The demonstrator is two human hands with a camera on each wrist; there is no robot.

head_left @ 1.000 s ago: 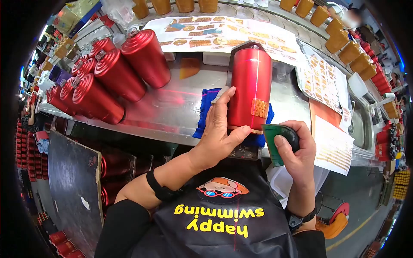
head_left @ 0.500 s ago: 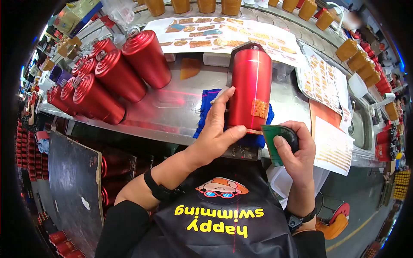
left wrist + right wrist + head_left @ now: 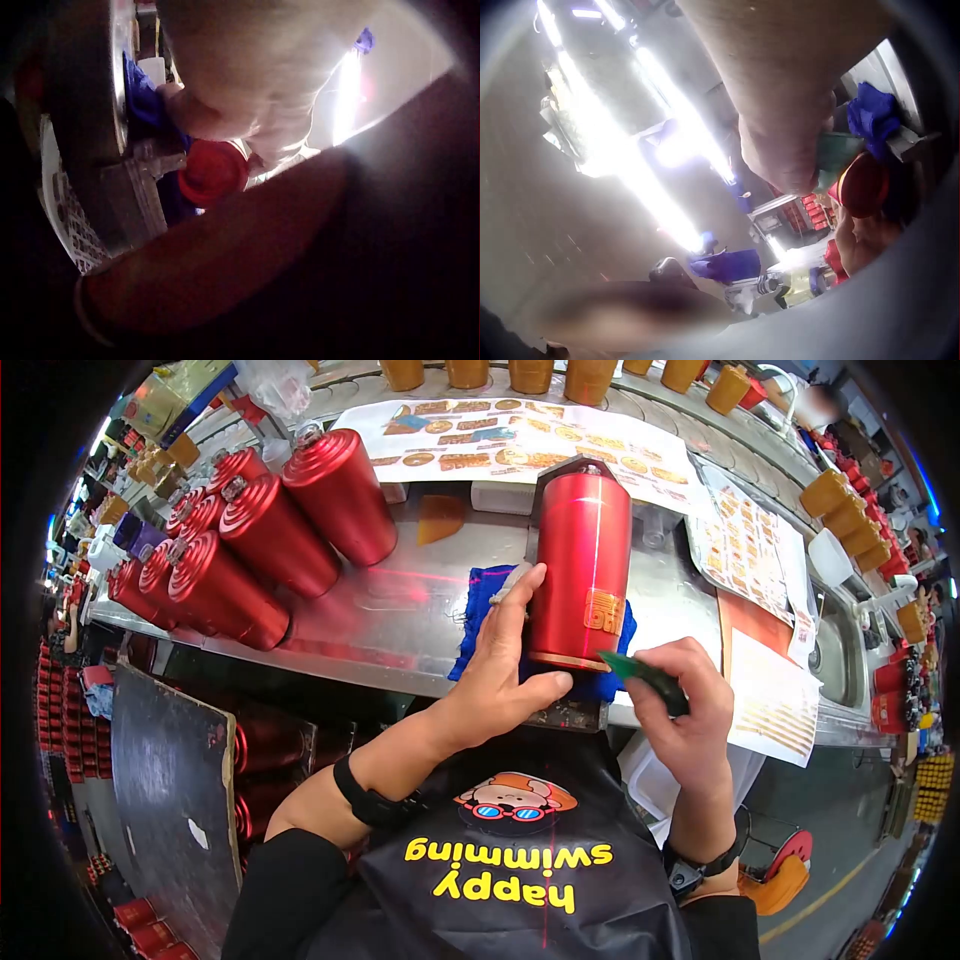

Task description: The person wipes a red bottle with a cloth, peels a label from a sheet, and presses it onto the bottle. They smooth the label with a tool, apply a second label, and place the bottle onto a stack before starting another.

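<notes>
A red metallic bottle (image 3: 582, 570) lies on a blue cloth (image 3: 482, 592), its base toward the person, with a gold emblem (image 3: 604, 611) near that base. My left hand (image 3: 505, 678) rests along its left side, fingers extended up the side and thumb stretched below the base. My right hand (image 3: 688, 710) pinches a green scraper (image 3: 640, 675) between thumb and fingers, its tip by the lower right edge of the bottle. In the right wrist view the green scraper (image 3: 837, 156) appears beside the bottle's base (image 3: 864, 187). The left wrist view shows the bottle's round red base (image 3: 213, 174).
Several red bottles (image 3: 340, 497) stand at the left of the metal table (image 3: 430, 650). Printed decal sheets (image 3: 520, 435) lie behind the bottle, with more sheets (image 3: 775, 695) at the right. An amber sheet (image 3: 441, 518) lies between. Brown pots (image 3: 530, 375) line the conveyor.
The green scraper has turned from showing its broad face to nearly edge-on, its tip closer to the bottle. My left thumb has dropped slightly below the base. Pots along the conveyor have shifted right.
</notes>
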